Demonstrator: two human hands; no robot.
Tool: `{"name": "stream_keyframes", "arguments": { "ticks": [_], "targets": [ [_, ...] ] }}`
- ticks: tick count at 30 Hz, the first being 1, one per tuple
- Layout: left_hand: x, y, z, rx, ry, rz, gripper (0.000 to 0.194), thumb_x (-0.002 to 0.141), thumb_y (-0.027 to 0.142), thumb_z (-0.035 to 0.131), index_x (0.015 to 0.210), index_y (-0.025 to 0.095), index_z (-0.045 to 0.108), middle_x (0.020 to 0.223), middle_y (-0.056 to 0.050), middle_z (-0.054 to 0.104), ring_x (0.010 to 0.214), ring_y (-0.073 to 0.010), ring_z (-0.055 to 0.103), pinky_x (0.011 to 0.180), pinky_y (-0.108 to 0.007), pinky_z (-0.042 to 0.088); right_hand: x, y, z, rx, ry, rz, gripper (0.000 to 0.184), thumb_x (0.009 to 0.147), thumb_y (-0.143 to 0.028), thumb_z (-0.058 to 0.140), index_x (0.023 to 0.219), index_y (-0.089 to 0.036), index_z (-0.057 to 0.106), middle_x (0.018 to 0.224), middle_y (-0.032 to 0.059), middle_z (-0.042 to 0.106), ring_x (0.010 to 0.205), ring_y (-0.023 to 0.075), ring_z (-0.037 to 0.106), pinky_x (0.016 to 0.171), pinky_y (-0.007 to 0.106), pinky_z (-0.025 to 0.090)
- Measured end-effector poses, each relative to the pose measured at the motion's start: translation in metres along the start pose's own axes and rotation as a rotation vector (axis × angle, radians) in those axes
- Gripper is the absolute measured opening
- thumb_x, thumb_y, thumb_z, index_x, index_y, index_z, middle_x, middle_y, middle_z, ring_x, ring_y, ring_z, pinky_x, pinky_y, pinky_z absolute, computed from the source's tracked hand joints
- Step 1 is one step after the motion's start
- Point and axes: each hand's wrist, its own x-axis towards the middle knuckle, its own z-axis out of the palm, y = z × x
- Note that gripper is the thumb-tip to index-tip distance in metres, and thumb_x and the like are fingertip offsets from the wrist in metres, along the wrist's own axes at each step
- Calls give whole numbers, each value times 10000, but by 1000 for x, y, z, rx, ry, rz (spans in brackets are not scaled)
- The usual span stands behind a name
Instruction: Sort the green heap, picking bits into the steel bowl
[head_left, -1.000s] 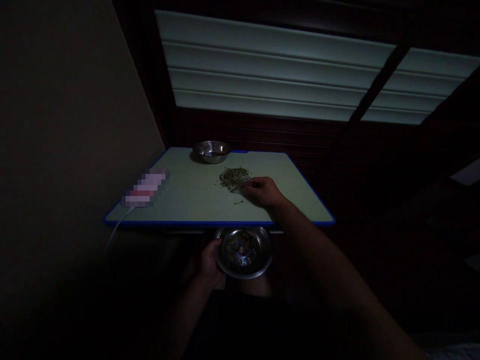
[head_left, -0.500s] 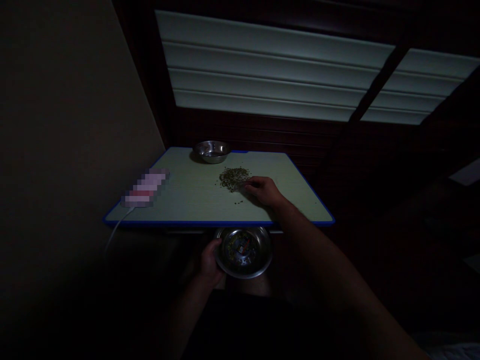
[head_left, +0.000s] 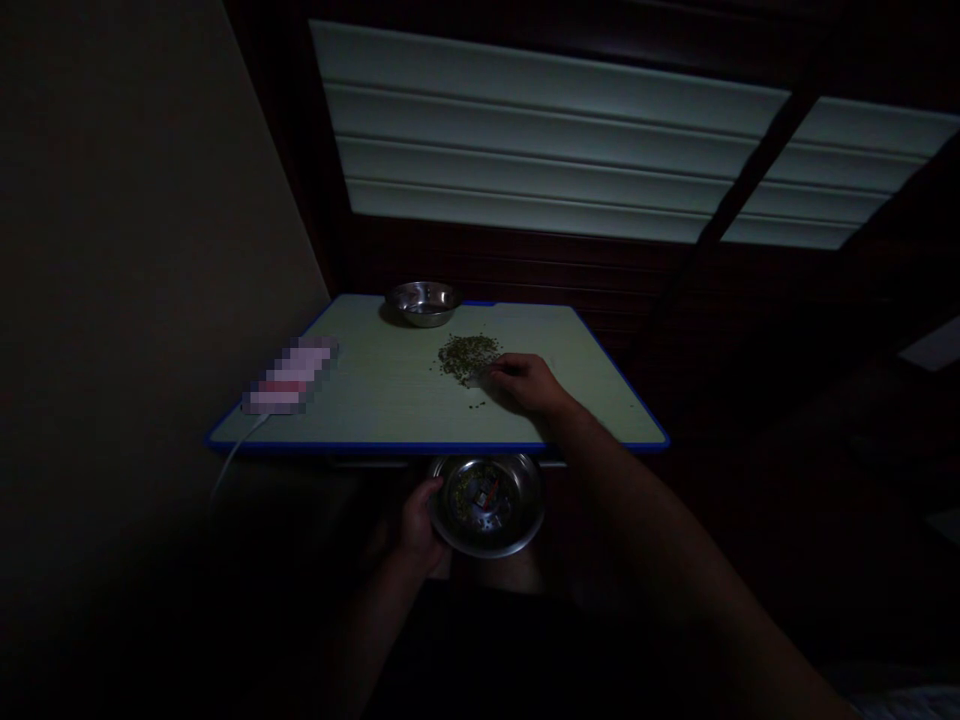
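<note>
A small pale-green table point(head_left: 375, 400) with a blue rim stands in a dark room. A heap of small greenish grains point(head_left: 466, 356) lies on it. My right hand point(head_left: 525, 383) rests on the table at the heap's right edge, fingers curled toward the grains; whether it pinches any is too dark to tell. Below the table's front edge my left hand point(head_left: 416, 525) grips the left rim of a steel bowl point(head_left: 487, 503) that holds a few grains. A second steel bowl point(head_left: 423, 301) sits at the table's far edge.
A blurred pinkish object point(head_left: 289, 376) lies at the table's left, with a white cable point(head_left: 229, 465) hanging off the front left corner. A plain wall is at the left. Dark wood panelling and light slatted panels are behind.
My right hand has shifted very slightly against the heap's edge. The left hand and its bowl have stayed put.
</note>
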Motion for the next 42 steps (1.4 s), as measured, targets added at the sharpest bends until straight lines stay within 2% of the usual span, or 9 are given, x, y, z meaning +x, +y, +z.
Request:
{"name": "stream_keyframes", "arguments": {
  "ticks": [6, 19, 27, 31, 36, 42],
  "targets": [
    [-6, 2, 6, -5, -3, -8, 149, 693, 220, 610, 718, 113, 711, 690, -94, 729, 657, -224, 674, 626, -325, 543, -1, -4, -1, -4, 7, 8, 150, 724, -288, 659, 774, -157, 710, 772, 44, 712, 721, 149, 605, 750, 310, 481],
    [1, -1, 1, -10, -18, 6, 150, 675, 235, 625, 741, 129, 708, 704, -88, 728, 713, -251, 686, 686, -355, 545, -1, -4, 1, -102, -7, -15, 160, 760, -283, 642, 801, -158, 732, 778, 47, 721, 721, 149, 617, 740, 304, 489],
    [2, -1, -1, -16, -29, -7, 141, 675, 235, 649, 746, 125, 702, 709, -87, 734, 665, -237, 677, 655, -346, 539, -2, -8, 0, -130, 67, -58, 181, 771, -282, 612, 826, -150, 724, 814, 55, 728, 759, 157, 631, 752, 294, 484],
    [3, -2, -3, -30, -30, 15, 129, 675, 221, 654, 745, 126, 706, 708, -81, 734, 680, -230, 684, 676, -330, 537, 1, -10, 6, -128, 99, -103, 201, 786, -285, 585, 855, -147, 714, 841, 58, 724, 792, 163, 630, 775, 296, 479],
    [3, -2, -1, -52, -31, 18, 149, 665, 212, 660, 778, 132, 716, 708, -75, 737, 712, -240, 691, 695, -332, 535, 6, -6, 14, -287, 70, -165, 182, 804, -264, 560, 873, -180, 707, 834, 35, 710, 767, 157, 607, 759, 286, 465],
    [1, -2, 0, -29, -23, 11, 158, 658, 229, 647, 779, 156, 717, 721, -65, 743, 721, -246, 698, 691, -354, 550, 4, -4, 11, -390, 70, -187, 161, 802, -216, 558, 877, -193, 699, 883, 41, 712, 818, 170, 613, 782, 289, 460]
  ]
}}
